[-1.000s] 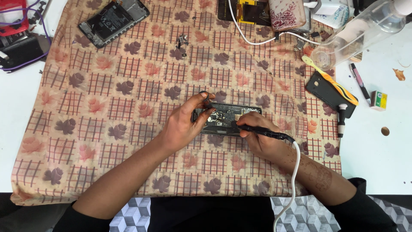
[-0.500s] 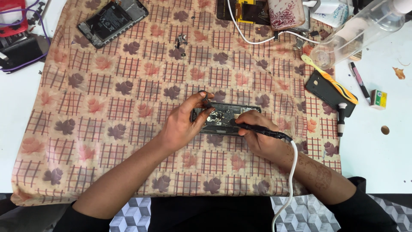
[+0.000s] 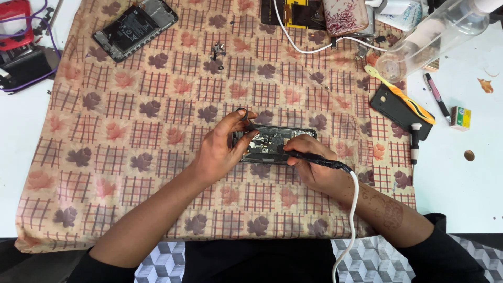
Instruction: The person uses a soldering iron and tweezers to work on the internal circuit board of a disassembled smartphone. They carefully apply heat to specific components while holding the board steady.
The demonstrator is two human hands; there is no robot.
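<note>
Black and laid open, a phone (image 3: 272, 144) sits at the centre of a checked, leaf-printed cloth (image 3: 131, 131), its circuit board facing up, while a person works on it with both hands. The left hand (image 3: 222, 149) curls around the phone's left end, thumb and forefinger pinched on a small dark piece above its upper corner. The right hand (image 3: 314, 167) is closed pen-fashion around a slim black tool (image 3: 314, 159) whose tip meets the board near its middle; a white cable (image 3: 353, 209) runs from the tool down towards the person's lap.

Against the pictures from a second and half a second before, little has changed: both hands hold the same places on the phone, and the tool's tip has shifted only slightly along the board.

Spread over a white table (image 3: 461, 194), the cloth also carries a second opened phone (image 3: 135, 27) at upper left and a few loose small parts (image 3: 217, 51) near the top. On the right lie a dark phone cover (image 3: 398, 110) with an orange-and-yellow toothbrush (image 3: 401, 94) across it, a clear plastic bottle (image 3: 435, 34) on its side, and a pen (image 3: 436, 97).
</note>
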